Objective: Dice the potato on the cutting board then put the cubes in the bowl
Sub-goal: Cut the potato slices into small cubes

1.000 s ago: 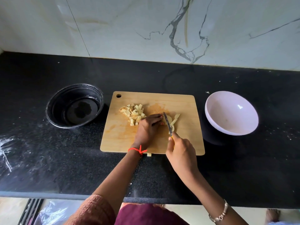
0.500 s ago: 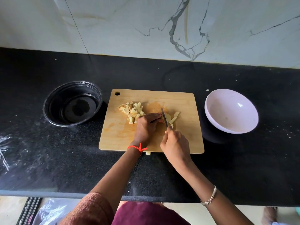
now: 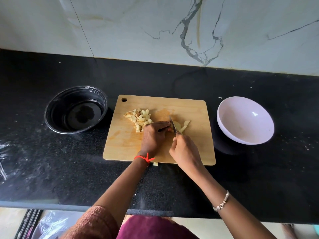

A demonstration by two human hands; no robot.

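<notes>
Head cam view: I'm pinning the potato strips down on the wooden cutting board with my left hand, fingers curled over them. My right hand is gripping the small knife, blade right beside my fingertips. The diced cubes are piling up at the board's far left, and the white bowl to the right is holding none yet. Raw potato's firm but probably wet and slippery, so I'm holding from the top, close to the cut.
</notes>
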